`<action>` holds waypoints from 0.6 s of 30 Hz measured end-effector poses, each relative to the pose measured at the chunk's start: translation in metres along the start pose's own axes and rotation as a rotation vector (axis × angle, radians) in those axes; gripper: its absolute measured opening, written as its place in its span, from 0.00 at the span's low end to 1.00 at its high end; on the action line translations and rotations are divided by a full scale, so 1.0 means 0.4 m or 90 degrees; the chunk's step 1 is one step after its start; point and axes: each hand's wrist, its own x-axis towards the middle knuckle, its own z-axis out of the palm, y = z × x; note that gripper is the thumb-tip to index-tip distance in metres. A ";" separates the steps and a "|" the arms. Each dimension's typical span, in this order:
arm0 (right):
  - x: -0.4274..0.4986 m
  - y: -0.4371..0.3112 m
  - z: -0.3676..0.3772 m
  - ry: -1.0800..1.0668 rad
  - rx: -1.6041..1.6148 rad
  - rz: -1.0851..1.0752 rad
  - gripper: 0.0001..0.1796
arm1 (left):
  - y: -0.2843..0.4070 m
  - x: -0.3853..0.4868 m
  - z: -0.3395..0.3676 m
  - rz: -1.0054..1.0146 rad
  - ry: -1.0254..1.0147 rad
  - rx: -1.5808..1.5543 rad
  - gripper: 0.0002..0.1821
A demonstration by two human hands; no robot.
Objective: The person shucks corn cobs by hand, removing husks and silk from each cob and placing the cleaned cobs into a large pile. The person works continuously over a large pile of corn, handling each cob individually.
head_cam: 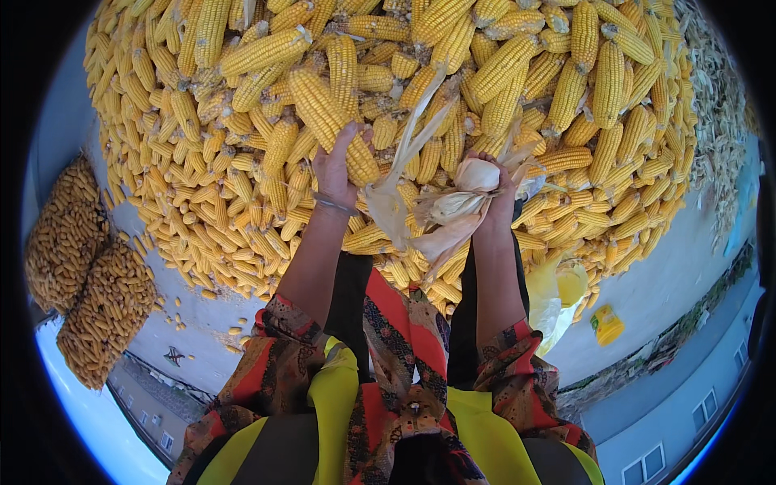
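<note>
My left hand [339, 167] is closed around a husked yellow corn cob [324, 115], which tilts with its upper end to the left. In my right hand [500, 191] is a bunch of dry, pale corn husks [458, 209]; the fingers are partly hidden behind them. A long strip of husk [412, 145] rises between the two hands, and its lower part hangs beside the cob. Both hands are above a large heap of husked corn cobs [242, 182], which fills most of the view before me.
Two full mesh sacks of cobs [106, 309] are at the far left. Loose husks [718, 115] are piled at the right. A pale plastic bag [548, 297] and a yellow container [607, 325] lie at the lower right. Scattered cobs lie on the concrete ground [203, 339].
</note>
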 end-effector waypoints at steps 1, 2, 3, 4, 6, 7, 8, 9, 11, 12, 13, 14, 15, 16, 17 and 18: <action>0.011 -0.008 -0.015 0.091 -0.095 -0.010 0.14 | 0.027 0.018 -0.001 0.030 0.022 -0.021 0.19; 0.015 -0.004 -0.029 0.152 -0.230 -0.100 0.16 | 0.050 0.025 -0.001 0.040 0.042 0.000 0.20; 0.012 0.004 -0.037 0.028 -0.364 -0.181 0.14 | 0.068 0.026 0.000 0.047 0.048 0.029 0.20; 0.002 0.022 -0.041 -0.050 -0.500 -0.279 0.13 | 0.079 0.021 0.001 0.081 0.075 0.056 0.21; -0.041 0.080 -0.027 -0.242 -0.719 -0.322 0.13 | 0.077 -0.011 0.005 0.095 0.005 0.228 0.23; -0.063 0.104 -0.014 -0.353 -0.815 -0.231 0.16 | 0.061 -0.042 0.008 0.030 -0.008 0.225 0.23; -0.088 0.127 -0.001 -0.398 -0.844 -0.089 0.19 | 0.043 -0.077 0.007 0.015 -0.066 0.172 0.24; -0.104 0.139 0.008 -0.455 -0.854 0.038 0.22 | 0.020 -0.115 0.012 0.076 -0.099 0.108 0.23; -0.147 0.176 0.000 -0.492 -0.538 0.115 0.27 | 0.006 -0.173 0.002 0.157 -0.101 0.089 0.21; -0.154 0.181 -0.017 -0.418 -0.547 0.226 0.27 | 0.007 -0.200 -0.005 0.083 -0.049 0.057 0.20; -0.161 0.195 -0.042 -0.402 -0.598 0.260 0.26 | 0.018 -0.220 -0.014 0.076 -0.061 -0.020 0.19; -0.169 0.209 -0.073 -0.391 -0.645 0.287 0.26 | 0.030 -0.240 -0.021 0.041 0.009 0.013 0.18; -0.176 0.216 -0.111 -0.426 -0.658 0.294 0.25 | 0.050 -0.257 -0.037 0.044 0.047 0.019 0.18; -0.190 0.269 -0.140 -0.434 -0.599 0.298 0.25 | 0.071 -0.263 -0.053 0.024 0.072 0.037 0.17; -0.207 0.314 -0.161 -0.486 -0.501 0.290 0.25 | 0.089 -0.271 -0.075 -0.009 0.098 0.041 0.17; -0.229 0.313 -0.182 -0.523 -0.618 0.271 0.22 | 0.110 -0.284 -0.115 -0.072 0.116 0.056 0.18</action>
